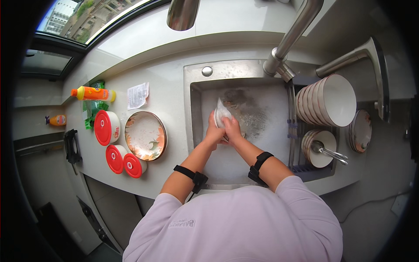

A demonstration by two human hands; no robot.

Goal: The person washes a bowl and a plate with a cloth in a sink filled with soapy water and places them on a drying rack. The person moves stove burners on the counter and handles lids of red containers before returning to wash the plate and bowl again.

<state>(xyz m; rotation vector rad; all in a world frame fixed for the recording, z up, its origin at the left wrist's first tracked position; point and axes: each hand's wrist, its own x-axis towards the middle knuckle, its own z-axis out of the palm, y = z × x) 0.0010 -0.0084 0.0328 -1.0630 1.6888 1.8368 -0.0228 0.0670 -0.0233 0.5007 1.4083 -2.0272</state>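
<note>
Over the foamy water in a steel sink (pixel 195 108), both my hands grip a wet white cloth (pixel 221 109). My left hand (pixel 214 132) has it from the left side. From the right, my right hand (pixel 233 128) presses it with the thumb on top. The cloth rises to a point beyond my fingers. A thin rim shows at its left edge, but my hands hide whether a dish is folded inside. Suds (pixel 258 114) cover most of the water, with a darker patch beyond my hands.
A dish rack (pixel 292 131) on the right bears stacked bowls (pixel 338 100), smaller bowls with spoons (pixel 322 150) and plates (pixel 361 131). The faucet (pixel 294 29) rises behind. Left on the counter are floral plates (pixel 144 136), red-lidded containers (pixel 103 127) and a detergent bottle (pixel 95 94).
</note>
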